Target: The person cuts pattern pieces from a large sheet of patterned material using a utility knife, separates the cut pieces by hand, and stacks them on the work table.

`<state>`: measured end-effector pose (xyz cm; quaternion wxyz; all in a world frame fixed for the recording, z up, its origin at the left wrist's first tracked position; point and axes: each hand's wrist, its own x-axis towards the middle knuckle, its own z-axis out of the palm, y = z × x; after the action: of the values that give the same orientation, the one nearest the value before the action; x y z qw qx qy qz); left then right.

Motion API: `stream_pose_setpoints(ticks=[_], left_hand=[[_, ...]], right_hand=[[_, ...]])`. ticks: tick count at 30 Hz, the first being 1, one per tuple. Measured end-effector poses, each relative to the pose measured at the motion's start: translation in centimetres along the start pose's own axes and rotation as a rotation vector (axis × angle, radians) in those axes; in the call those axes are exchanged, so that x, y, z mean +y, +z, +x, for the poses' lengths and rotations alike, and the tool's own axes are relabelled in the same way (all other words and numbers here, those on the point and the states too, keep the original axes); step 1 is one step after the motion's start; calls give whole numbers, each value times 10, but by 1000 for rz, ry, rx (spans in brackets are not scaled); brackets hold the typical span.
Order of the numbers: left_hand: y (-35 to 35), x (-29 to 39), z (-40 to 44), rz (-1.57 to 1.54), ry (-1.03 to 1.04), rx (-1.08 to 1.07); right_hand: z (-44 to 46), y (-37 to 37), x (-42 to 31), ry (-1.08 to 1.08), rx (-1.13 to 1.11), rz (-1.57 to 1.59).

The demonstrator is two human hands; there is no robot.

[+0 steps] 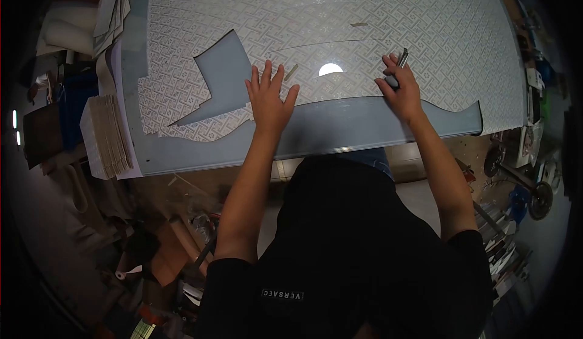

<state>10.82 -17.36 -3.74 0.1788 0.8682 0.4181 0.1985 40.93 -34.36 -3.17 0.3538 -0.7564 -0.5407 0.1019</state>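
Note:
A pale sheet with a woven-lattice pattern [437,29] covers most of the blue-grey table [340,123]. It has a curved front edge and an angular cut-out at the left, where the table surface shows. My left hand [269,99] lies on the sheet near its front edge, right of the cut-out, fingers spread and holding nothing. My right hand [402,90] is over the sheet's front edge at the right, its fingers closed round a cutter [402,58] whose upper end points away from me. A small thin strip [291,72] lies beside my left fingers.
Another small strip [359,24] rests farther back on the sheet. Stacked folded sheets [108,135] stand at the table's left edge. Rolls and scraps lie on the floor at lower left. A round metal stand [540,199] is at the right.

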Motion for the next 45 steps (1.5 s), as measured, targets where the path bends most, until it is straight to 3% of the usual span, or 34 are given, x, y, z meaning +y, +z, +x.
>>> stream_pose_setpoints(ticks=[19,24,26,31,33,34,36,39,41,45], left_hand=[[0,-3,0,-19,1,-23],[0,-3,1,-7,21,-34],[-1,-2,1,19,14,-39],[-2,-3,2,-1,12,-39],[-3,2,3,-4,12,-30],[-6,5,5,-8,-12,-32],[-10,12,12,-12,-33,-36],[-11,30,37,185,-7,36],[-2,51,72,24,-60,-158],[43,111,124,-56,219,-286]], right_hand=[[1,1,4,-55,-26,-92],[1,-6,-4,31,-34,-57],[-1,-1,6,-73,-20,-69],[-7,-1,2,99,117,175],[-11,-3,4,325,226,424],[-13,-11,4,321,225,425],[-18,-36,1,527,76,167],[-17,-69,-24,503,102,113],[-21,-67,-21,468,123,67],[-26,-66,-32,432,94,61]])
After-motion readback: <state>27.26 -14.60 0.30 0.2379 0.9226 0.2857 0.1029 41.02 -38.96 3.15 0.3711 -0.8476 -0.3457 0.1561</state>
